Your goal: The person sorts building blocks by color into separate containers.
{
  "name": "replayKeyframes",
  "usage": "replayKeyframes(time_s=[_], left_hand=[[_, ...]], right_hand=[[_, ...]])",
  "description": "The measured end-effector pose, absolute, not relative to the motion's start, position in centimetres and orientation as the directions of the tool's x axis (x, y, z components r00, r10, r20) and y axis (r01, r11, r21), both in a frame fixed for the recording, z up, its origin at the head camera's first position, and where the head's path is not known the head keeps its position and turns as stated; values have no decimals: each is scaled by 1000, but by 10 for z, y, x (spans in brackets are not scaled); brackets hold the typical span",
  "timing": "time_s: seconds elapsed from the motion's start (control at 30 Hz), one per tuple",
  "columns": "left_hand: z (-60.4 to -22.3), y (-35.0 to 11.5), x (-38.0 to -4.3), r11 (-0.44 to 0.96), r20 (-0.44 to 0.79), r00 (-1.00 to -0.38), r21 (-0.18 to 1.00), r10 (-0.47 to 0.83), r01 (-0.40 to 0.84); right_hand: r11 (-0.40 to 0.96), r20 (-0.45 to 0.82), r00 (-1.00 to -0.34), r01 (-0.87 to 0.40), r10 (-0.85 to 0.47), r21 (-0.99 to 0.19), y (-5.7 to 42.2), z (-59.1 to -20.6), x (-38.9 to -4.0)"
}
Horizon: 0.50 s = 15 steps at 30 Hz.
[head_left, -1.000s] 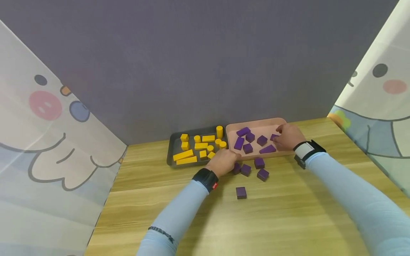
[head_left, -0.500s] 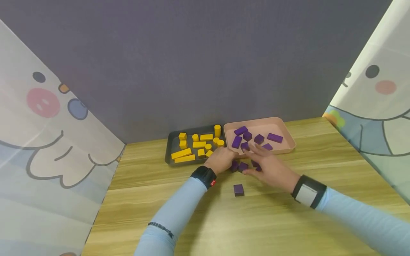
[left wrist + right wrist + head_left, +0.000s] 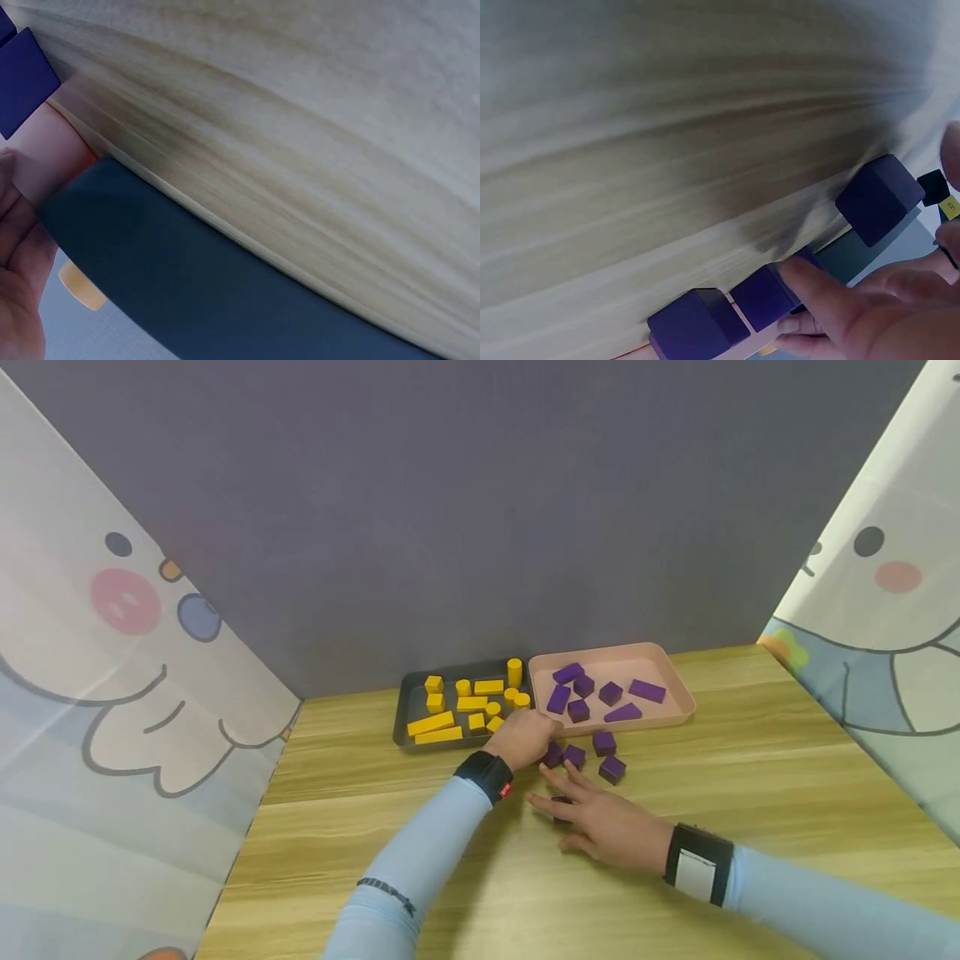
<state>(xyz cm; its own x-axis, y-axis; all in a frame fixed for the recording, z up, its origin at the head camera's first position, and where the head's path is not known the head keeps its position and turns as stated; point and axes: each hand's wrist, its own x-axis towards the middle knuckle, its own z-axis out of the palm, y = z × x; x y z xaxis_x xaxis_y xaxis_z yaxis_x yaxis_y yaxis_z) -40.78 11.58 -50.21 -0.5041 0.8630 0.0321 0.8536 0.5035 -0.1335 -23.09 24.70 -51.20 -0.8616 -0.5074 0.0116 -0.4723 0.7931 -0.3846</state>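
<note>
My left hand (image 3: 521, 737) stays at the near left corner of the pink tray (image 3: 671, 697), its fingers curled on the rim. In the left wrist view, the curled fingers (image 3: 22, 240) lie against the pink wall. My right hand (image 3: 611, 831) hovers over a lone purple cube (image 3: 559, 810), fingers spread and thumb apart. The right wrist view shows that cube (image 3: 877, 199) between thumb and forefinger, gripped by neither. Several other purple cubes (image 3: 612, 768) lie on the table just in front of the tray. Inside it are several purple blocks (image 3: 611, 693).
A dark grey tray (image 3: 403, 714) with several yellow blocks (image 3: 431, 723) adjoins the pink tray on the left. Both stand near the grey back wall (image 3: 480, 527) on a wooden table (image 3: 337, 835). Printed cloth panels (image 3: 82, 693) flank the table.
My right hand let go of a purple block in the pink tray's right side, then swept left and back toward me to the lone cube. My left hand kept its place at the tray corner.
</note>
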Motion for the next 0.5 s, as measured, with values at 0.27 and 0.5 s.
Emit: replayKeyframes(time_s=[0.27,0.5], left_hand=[[-503,115,-408,507,31,-507,-132,861,852],[-501,116,-407,520,23,-521,-119,853,846]], right_hand=[[777,15,-837,-513,-546,-365,245,-513,-233],[801,8,-851,-497,-525,-333,243,-517,-236]])
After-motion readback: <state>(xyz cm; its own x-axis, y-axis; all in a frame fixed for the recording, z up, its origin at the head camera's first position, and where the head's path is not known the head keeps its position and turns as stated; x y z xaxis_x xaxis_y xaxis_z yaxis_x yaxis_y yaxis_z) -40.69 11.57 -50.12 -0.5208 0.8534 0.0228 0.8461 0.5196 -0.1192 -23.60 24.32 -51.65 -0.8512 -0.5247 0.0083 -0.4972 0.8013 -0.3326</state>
